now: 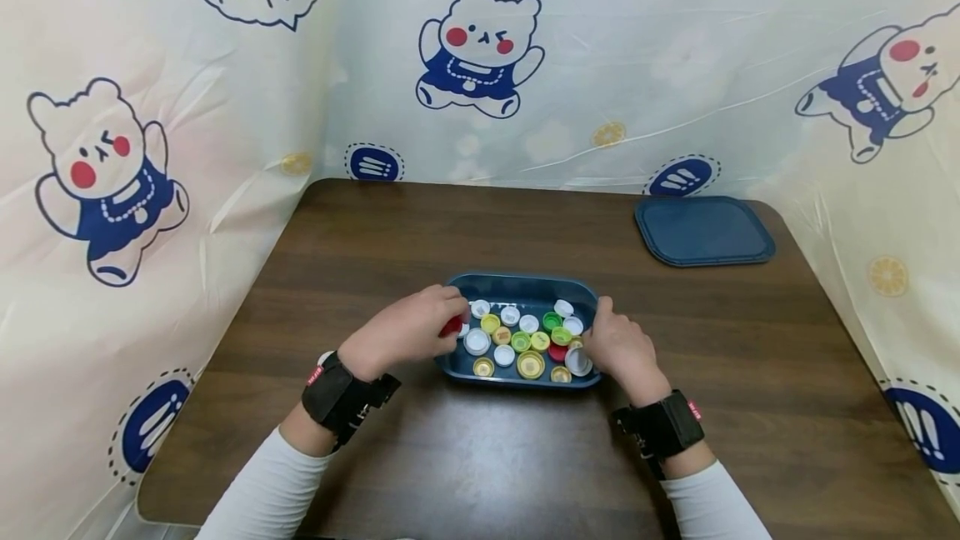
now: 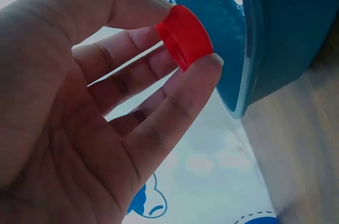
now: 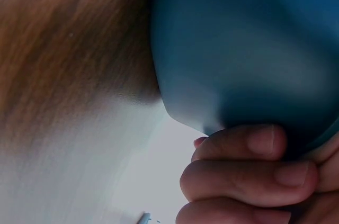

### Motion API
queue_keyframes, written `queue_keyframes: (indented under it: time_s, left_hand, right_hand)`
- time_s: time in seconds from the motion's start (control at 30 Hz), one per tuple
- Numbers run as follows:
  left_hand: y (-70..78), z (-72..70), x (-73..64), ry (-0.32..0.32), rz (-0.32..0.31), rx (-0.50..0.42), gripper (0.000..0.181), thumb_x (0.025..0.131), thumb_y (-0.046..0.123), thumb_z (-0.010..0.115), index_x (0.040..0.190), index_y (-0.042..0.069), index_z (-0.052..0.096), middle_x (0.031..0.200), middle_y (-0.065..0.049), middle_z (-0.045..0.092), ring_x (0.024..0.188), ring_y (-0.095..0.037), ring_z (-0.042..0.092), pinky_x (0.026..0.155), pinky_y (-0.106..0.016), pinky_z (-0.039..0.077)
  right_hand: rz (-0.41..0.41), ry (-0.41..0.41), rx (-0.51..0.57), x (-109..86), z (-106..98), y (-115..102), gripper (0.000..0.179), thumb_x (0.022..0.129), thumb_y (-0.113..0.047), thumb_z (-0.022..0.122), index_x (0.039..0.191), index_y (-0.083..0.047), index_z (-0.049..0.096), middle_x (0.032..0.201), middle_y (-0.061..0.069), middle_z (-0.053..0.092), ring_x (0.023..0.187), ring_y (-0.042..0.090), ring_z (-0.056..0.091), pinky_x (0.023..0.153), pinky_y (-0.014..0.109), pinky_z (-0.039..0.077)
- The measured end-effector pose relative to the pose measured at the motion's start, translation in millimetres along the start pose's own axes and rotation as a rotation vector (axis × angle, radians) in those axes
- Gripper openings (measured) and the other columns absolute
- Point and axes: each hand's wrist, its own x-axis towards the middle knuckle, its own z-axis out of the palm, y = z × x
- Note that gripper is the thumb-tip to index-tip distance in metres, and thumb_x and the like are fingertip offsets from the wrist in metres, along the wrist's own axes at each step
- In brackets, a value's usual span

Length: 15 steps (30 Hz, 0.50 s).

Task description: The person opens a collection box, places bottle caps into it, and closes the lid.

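Between thumb and fingertip, my left hand [image 1: 407,327] pinches a red bottle cap [image 2: 186,36] at the left end of a deep blue tray [image 1: 517,381]. In the left wrist view the cap is beside the tray's rim, held by its edge. My right hand [image 1: 621,347] grips the tray's right end. Its curled fingers [image 3: 249,179] lie against the outer wall in the right wrist view; the thumb is mostly hidden there. Several loose bottle caps lie in the tray, among them a large yellow cap [image 1: 531,365], a green cap [image 1: 552,321] and a white cap [image 1: 477,342].
A flat blue lid or shallow tray [image 1: 705,230] lies at the table's back right corner. The brown wooden table [image 1: 480,457] extends around the deep tray. Patterned curtains [image 1: 600,48] hang behind and at both sides.
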Motion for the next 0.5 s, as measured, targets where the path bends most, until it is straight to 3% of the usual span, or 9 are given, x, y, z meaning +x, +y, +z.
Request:
queue_keyframes:
  time_s: [0.3, 0.5]
  left_hand:
    - [-6.8, 0.6, -3.4, 0.021, -0.006, 0.015, 0.035, 0.092, 0.028, 0.076, 0.123, 0.012, 0.070, 0.130, -0.005, 0.062, 0.114, -0.021, 0.053, 0.098, -0.041, 0.053]
    - [-12.3, -0.6, -5.0, 0.033, -0.008, 0.034, 0.033, 0.093, 0.027, 0.074, 0.123, 0.013, 0.070, 0.133, -0.006, 0.060, 0.119, -0.022, 0.053, 0.101, -0.042, 0.051]
  right_hand:
    - [-0.007, 0.011, -0.012, 1.3, 0, 0, 0.055, 0.101, -0.024, 0.052, 0.145, 0.000, 0.028, 0.110, 0.025, 0.062, 0.080, 0.031, 0.059, 0.066, 0.042, 0.047]
    - [-0.011, 0.009, -0.019, 1.1, 1, 1, 0.055, 0.101, -0.024, 0.053, 0.144, 0.000, 0.029, 0.111, 0.026, 0.062, 0.081, 0.031, 0.059, 0.067, 0.044, 0.048]
